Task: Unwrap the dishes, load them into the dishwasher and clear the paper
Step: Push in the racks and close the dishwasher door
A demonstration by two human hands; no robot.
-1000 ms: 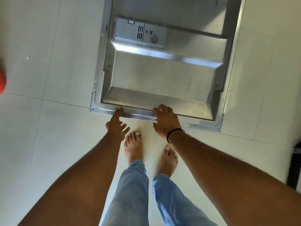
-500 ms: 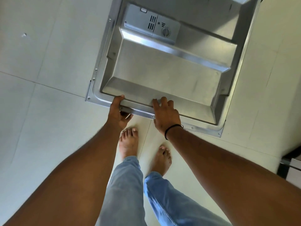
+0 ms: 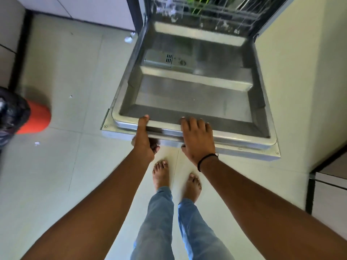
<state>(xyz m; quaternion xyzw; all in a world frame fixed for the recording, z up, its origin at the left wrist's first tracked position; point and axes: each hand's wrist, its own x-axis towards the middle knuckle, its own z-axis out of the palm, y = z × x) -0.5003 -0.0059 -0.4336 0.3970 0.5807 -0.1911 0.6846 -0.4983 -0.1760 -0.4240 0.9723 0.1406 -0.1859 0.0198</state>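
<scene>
Two bare hands sit on the free edge of the dishwasher door (image 3: 195,102), which hangs open and roughly level above the pale tiled floor (image 3: 62,166). The left hand (image 3: 144,139) grips that edge, thumb on top and fingers curled beneath; just to its right the right hand (image 3: 197,140), a thin black band at the wrist, lies over the same edge with fingers spread on top and the thumb tucked under, so it too grasps the door. Beyond the knuckles the door's inner face is brushed stainless steel, pressed into stepped, shallow trays with rounded corners, and farther out a grey plastic detergent dispenser (image 3: 167,60) with a small vent grille is set into it. Past the door's hinge end, the wire rack (image 3: 206,12) holds something green and pale items, blurred, so loading looks largely done; I judge the door is about to be swung shut. To the left of the left hand, scraps of white paper (image 3: 129,38) lie on the floor, near a red bin (image 3: 37,119) lined with a glossy black bag, so clearing the paper seems unfinished.
</scene>
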